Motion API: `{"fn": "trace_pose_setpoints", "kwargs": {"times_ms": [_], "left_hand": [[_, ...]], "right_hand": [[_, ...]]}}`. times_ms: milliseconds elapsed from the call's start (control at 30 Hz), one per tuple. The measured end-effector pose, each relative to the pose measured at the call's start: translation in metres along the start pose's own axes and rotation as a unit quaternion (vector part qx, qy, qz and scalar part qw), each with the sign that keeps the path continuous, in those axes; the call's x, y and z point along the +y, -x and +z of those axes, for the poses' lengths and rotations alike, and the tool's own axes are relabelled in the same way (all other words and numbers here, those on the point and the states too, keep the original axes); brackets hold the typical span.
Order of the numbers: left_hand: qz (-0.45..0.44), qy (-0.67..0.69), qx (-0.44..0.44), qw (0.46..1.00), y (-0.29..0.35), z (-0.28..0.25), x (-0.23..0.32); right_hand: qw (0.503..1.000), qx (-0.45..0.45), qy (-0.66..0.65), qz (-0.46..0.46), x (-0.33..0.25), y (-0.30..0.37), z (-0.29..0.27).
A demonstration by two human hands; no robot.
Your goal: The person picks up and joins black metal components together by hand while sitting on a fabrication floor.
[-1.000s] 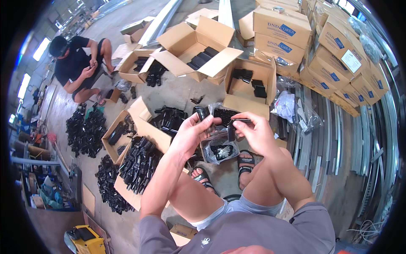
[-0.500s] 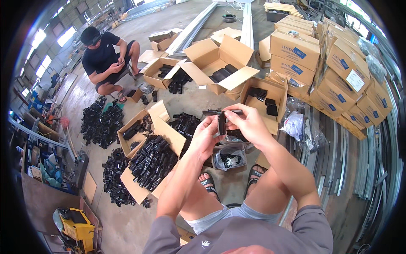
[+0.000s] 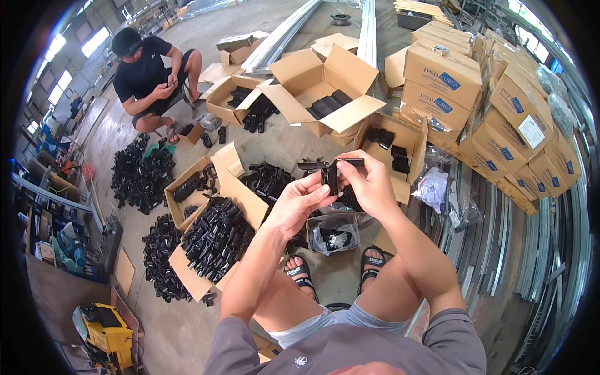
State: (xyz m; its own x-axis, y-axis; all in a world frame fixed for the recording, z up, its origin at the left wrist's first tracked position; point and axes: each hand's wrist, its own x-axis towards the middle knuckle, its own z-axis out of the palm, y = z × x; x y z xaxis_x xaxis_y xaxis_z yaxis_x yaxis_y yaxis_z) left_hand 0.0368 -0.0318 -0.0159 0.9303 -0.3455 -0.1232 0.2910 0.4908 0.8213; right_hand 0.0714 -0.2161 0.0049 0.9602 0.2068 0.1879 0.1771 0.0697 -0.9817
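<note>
Both my hands meet in front of me around a black T-shaped part (image 3: 332, 178) with a short stem and two arms. My left hand (image 3: 305, 199) pinches the stem low down between thumb and fingers. My right hand (image 3: 365, 178) grips the part's right arm and joint, its thumb pressed near the middle. The fingers cover some of the part. Just below my hands stands a small box (image 3: 334, 234) lined with a clear plastic bag, small pieces inside. An open carton (image 3: 400, 159) with black parts lies beyond my right hand.
Left of my legs, a carton (image 3: 253, 203) overflows with black parts, beside loose piles (image 3: 142, 172). A large open carton (image 3: 300, 81) stands ahead. A co-worker (image 3: 147, 78) sits at far left. Stacked closed cartons (image 3: 440, 75) and long metal profiles (image 3: 500, 244) occupy the right.
The view has shifted slightly. My hands stay together on the black part, which has turned a little; my right fingers have moved slightly along it.
</note>
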Motion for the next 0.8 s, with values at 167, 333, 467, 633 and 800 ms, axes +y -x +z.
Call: {"fn": "trace_pose_setpoints", "kwargs": {"times_ms": [167, 333, 467, 633, 800], "left_hand": [[-0.018, 0.063, 0.039, 0.997, -0.003, -0.015, -0.015], [-0.065, 0.05, 0.056, 0.995, -0.004, -0.024, -0.016], [-0.085, 0.06, 0.067, 0.992, 0.0, -0.026, -0.015], [-0.088, 0.046, 0.09, 0.991, 0.007, -0.019, -0.006], [-0.033, 0.002, 0.18, 0.983, 0.001, -0.035, 0.002]], "right_hand": [[0.999, 0.0, 0.044, -0.031, 0.012, 0.004, 0.002], [0.998, -0.016, 0.041, -0.037, 0.022, -0.001, 0.006], [0.988, -0.041, 0.131, -0.074, 0.025, -0.004, 0.005], [0.984, -0.094, 0.121, -0.087, 0.034, -0.002, 0.002], [0.995, -0.08, 0.021, 0.062, 0.086, -0.025, -0.028]]}}
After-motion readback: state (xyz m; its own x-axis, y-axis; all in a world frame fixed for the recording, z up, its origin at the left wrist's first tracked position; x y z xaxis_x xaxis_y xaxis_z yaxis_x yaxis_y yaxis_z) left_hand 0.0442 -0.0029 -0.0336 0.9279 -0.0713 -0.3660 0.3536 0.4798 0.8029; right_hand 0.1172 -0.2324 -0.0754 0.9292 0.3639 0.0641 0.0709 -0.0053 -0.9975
